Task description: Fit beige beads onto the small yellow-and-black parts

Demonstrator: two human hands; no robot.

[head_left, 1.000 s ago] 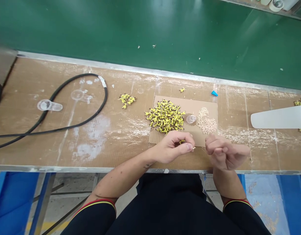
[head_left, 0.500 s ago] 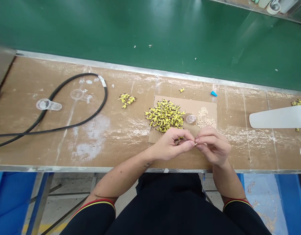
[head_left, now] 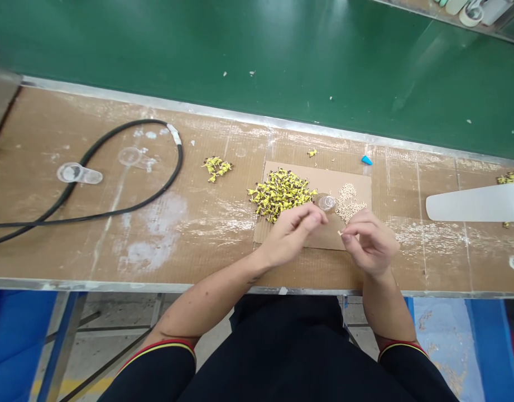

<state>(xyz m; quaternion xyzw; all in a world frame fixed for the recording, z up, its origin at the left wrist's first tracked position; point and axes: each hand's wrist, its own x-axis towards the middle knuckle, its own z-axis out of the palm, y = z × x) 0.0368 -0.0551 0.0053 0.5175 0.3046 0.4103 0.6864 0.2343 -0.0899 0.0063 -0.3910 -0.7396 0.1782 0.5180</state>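
My left hand (head_left: 292, 231) is closed, with thumb and forefinger together in front of the yellow pile; whatever it holds is hidden by the fingers. My right hand (head_left: 370, 241) pinches a tiny cream piece (head_left: 340, 233) between thumb and forefinger. A gap separates the two hands. Just beyond my left hand, a heap of small yellow and dark brown figures (head_left: 282, 192) lies on a cardboard sheet (head_left: 323, 240). A small clear container (head_left: 326, 203) stands on the same sheet, between that heap and a scatter of tiny cream pieces (head_left: 347, 202).
Several more yellow figures (head_left: 216, 168) lie left of the sheet, and one figure (head_left: 312, 153) beyond it. A blue cap-like piece (head_left: 366, 160) is at the far right. A black cable (head_left: 114, 134) loops near a clear plastic scoop (head_left: 78, 173). A white long object (head_left: 474, 203) juts in from the right.
My hands have come apart from their meeting point. The left has drawn back leftward and up, and the yellow figure seen in it is now hidden. The right still pinches a cream piece.
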